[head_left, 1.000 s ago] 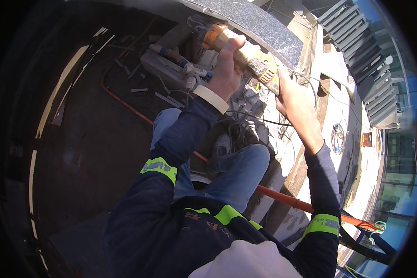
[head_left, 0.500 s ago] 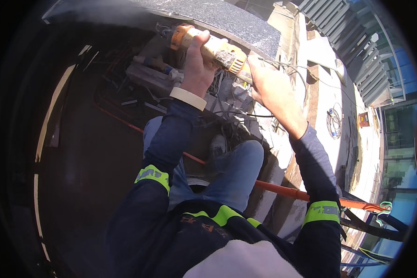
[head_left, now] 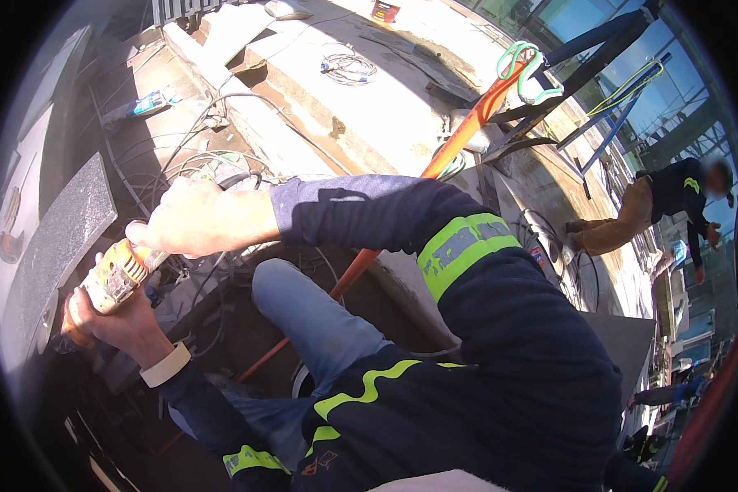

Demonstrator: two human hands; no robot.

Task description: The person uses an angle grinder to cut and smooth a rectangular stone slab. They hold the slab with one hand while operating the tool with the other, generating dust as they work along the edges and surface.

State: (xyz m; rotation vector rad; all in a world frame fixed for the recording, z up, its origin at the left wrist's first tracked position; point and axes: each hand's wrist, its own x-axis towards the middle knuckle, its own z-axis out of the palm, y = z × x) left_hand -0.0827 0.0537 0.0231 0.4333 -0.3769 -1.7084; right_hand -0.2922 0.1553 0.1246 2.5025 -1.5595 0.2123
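Curving along the left side, a speckled grey slab stands just beside a yellow-and-orange power tool; whether they touch is unclear. The right hand is closed around the tool's rear end. Nearer, the left hand curls around its body. A cream ring circles the left wrist.

At left, the cylindrical yellow-and-orange power tool is showing pale dusty patches; the curved stone slab is bearing grey speckles. Right of centre, the navy fabric sleeve is displaying a lime-and-grey band. Below centre, denim trousers are showing blue.
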